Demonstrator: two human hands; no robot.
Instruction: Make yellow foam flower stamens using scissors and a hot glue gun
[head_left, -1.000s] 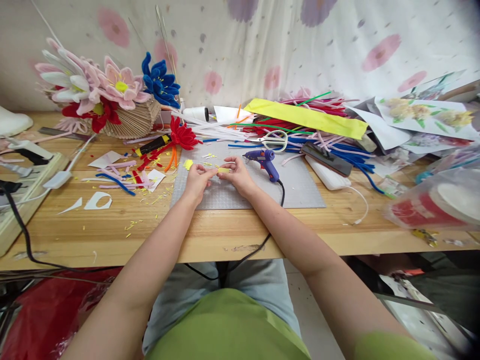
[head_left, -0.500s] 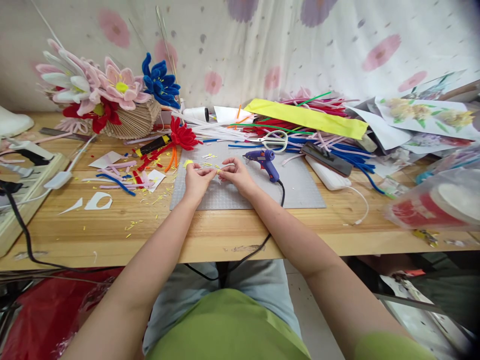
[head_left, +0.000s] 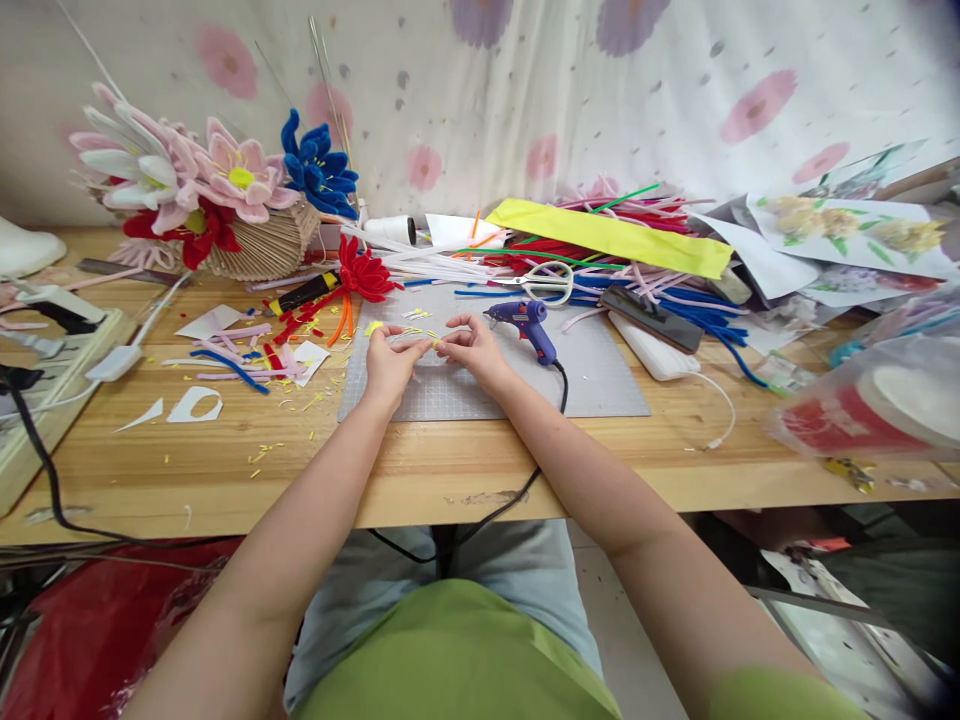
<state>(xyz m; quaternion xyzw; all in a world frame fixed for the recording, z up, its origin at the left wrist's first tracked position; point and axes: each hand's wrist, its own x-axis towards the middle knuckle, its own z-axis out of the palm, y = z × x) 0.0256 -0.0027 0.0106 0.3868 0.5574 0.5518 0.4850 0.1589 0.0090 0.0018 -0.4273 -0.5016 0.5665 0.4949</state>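
Over the grey cutting mat (head_left: 600,380), both my hands meet fingertip to fingertip. My left hand (head_left: 390,362) is closed in a pinch on a thin pale stem, with a small yellow piece beside its fingers. My right hand (head_left: 476,350) pinches something tiny and yellowish near the stem's end, too small to name. Right of my right hand a purple glue gun (head_left: 531,325) lies on the mat, its nozzle pointing left. White-handled scissors (head_left: 551,284) rest behind it. Small yellow and white bits (head_left: 417,314) are scattered on the mat just beyond my fingers.
Fuzzy flowers (head_left: 240,180) stand at the back left, near a red flower (head_left: 364,268) and a cutter (head_left: 304,293). Coloured stems and a yellow strip (head_left: 615,238) lie behind the mat. A phone (head_left: 652,318), bagged cup (head_left: 862,410) and power strip (head_left: 67,400) sit at the sides.
The thin pale stem between my hands now shows as a raised curve. My left hand has shifted very slightly; my right hand is nearly unchanged.
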